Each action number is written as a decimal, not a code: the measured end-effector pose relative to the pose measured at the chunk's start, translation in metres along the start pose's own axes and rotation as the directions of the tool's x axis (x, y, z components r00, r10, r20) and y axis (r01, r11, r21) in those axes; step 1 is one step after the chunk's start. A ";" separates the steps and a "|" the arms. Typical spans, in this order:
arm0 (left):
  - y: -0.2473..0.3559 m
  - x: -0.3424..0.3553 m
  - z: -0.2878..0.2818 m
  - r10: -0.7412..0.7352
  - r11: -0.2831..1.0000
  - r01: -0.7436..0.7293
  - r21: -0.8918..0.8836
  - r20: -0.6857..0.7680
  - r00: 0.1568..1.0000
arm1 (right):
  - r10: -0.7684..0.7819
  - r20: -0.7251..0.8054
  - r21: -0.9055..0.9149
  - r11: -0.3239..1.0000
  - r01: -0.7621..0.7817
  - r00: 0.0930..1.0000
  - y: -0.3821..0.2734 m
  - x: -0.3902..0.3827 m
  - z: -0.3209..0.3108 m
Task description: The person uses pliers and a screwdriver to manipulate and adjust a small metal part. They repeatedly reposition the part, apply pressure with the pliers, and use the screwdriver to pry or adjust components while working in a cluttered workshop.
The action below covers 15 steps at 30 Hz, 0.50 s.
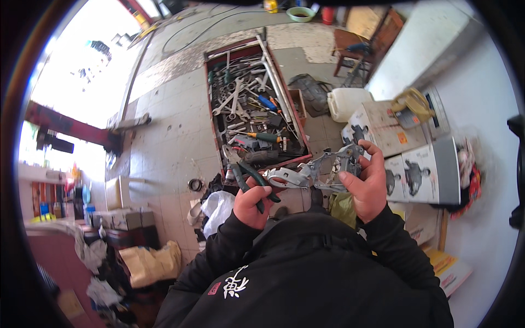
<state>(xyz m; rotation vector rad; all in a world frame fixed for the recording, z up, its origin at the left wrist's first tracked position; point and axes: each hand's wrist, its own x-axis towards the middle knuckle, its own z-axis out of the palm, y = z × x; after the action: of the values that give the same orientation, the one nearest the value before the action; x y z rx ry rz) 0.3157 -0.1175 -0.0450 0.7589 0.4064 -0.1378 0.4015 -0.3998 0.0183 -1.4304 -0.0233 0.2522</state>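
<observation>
In front of my body, my left hand point(251, 206) is closed round a pair of pliers point(239, 170) with dark green handles. The jaws of the pliers point away from me, toward the near end of the tool drawer point(308, 157). My right hand point(367, 183) pinches the right end of a grey metal bracket-like part point(322, 170) between thumb and fingers. This part has an open frame on the right and a rounded, looped end on the left. That looped end lies close beside my left fingers; whether they touch it, I cannot tell.
Wrenches, screwdrivers and sockets fill the drawer. Right of it stand a white jerrycan point(349, 104), cardboard boxes point(377, 131) and a yellow jug point(414, 106). A wooden chair point(377, 41) is farther back. At left are a red metal arm point(71, 124) and a brown paper bag point(150, 264).
</observation>
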 end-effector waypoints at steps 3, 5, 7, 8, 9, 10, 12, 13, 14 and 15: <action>-0.006 0.008 0.016 0.081 0.997 -0.082 0.012 0.020 0.996 | -0.010 0.058 0.076 0.997 0.006 0.998 0.011 0.040 -0.009; -0.016 0.010 0.027 0.126 0.992 -0.128 -0.023 -0.071 0.989 | -0.017 0.138 0.119 0.993 0.001 0.990 0.014 0.058 -0.022; -0.026 0.010 0.030 0.134 0.989 -0.143 -0.044 -0.168 0.977 | -0.047 0.199 0.127 0.992 0.022 0.979 0.017 0.076 -0.032; -0.031 0.010 0.028 0.147 0.987 -0.157 -0.035 -0.209 0.967 | -0.064 0.213 0.102 0.994 0.043 0.975 0.019 0.084 -0.035; -0.033 0.010 0.022 0.109 0.994 -0.103 0.038 -0.249 0.962 | -0.077 0.234 0.094 0.994 0.056 0.969 0.020 0.090 -0.039; -0.031 0.013 0.012 0.074 0.993 -0.044 0.109 -0.288 0.955 | -0.088 0.251 0.089 0.994 0.068 0.964 0.021 0.096 -0.041; -0.023 0.022 -0.012 0.043 0.961 0.051 0.272 -0.329 0.943 | -0.083 0.284 0.125 0.991 0.049 0.955 0.021 0.109 -0.042; -0.016 0.032 -0.027 0.067 0.889 0.093 0.448 -0.329 0.942 | -0.081 0.290 0.100 0.994 0.054 0.953 0.022 0.115 -0.041; -0.009 0.042 -0.040 0.125 0.705 0.189 0.683 -0.382 0.916 | -0.073 0.293 0.083 0.995 0.051 0.953 0.022 0.119 -0.040; -0.003 0.055 -0.051 0.184 0.428 0.367 0.826 -0.477 0.859 | -0.064 0.295 0.070 0.997 0.045 0.953 0.023 0.123 -0.038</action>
<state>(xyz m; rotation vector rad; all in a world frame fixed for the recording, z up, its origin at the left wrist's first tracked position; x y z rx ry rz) 0.3491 -0.0826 -0.1024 1.9130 0.9239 -0.2794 0.5237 -0.4118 -0.0258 -1.3166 -0.2986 0.4176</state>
